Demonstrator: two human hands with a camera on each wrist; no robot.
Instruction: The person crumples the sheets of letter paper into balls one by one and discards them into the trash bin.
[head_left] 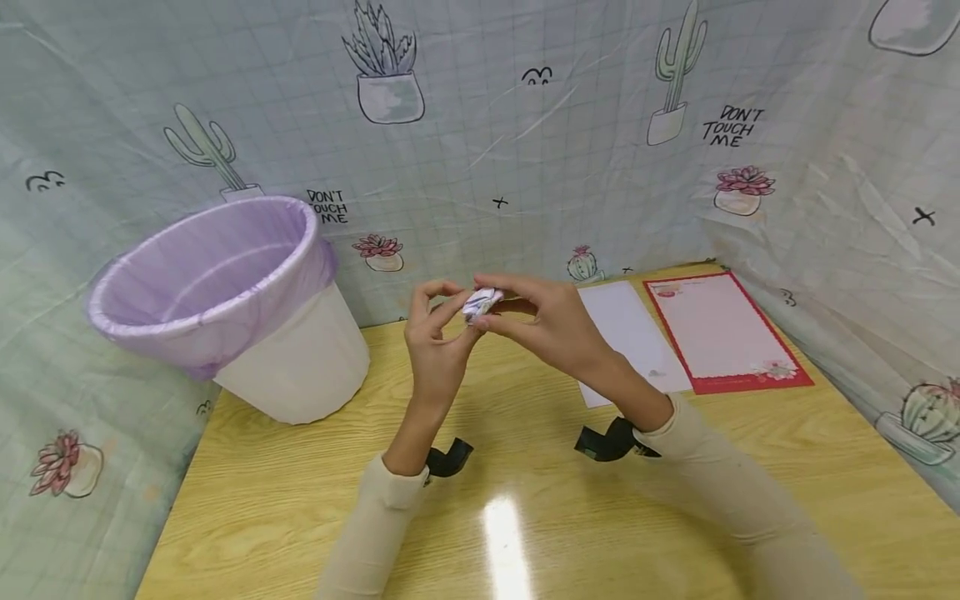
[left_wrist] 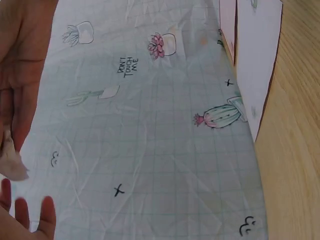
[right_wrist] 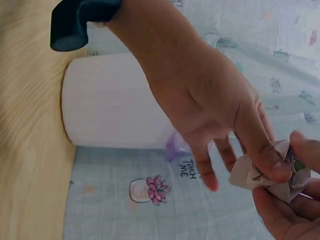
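A small crumpled ball of paper (head_left: 482, 305), white with purple and dark marks, is held between the two hands above the table. The left hand (head_left: 438, 350) pinches it from the left with thumb and fingers. From the other side, the right hand (head_left: 558, 325) grips it between thumb and fingers. In the right wrist view, folded edges of the paper (right_wrist: 242, 172) stick out around the left thumb. Only part of the paper (left_wrist: 12, 162) shows at the left edge of the left wrist view.
A white bin (head_left: 303, 358) with a purple liner (head_left: 281, 321) stands at the table's left. Toward the back right lie a white sheet (head_left: 626, 333) and a red-bordered sheet (head_left: 723, 329). A patterned cloth (head_left: 480, 150) hangs behind the wooden table (head_left: 285, 508).
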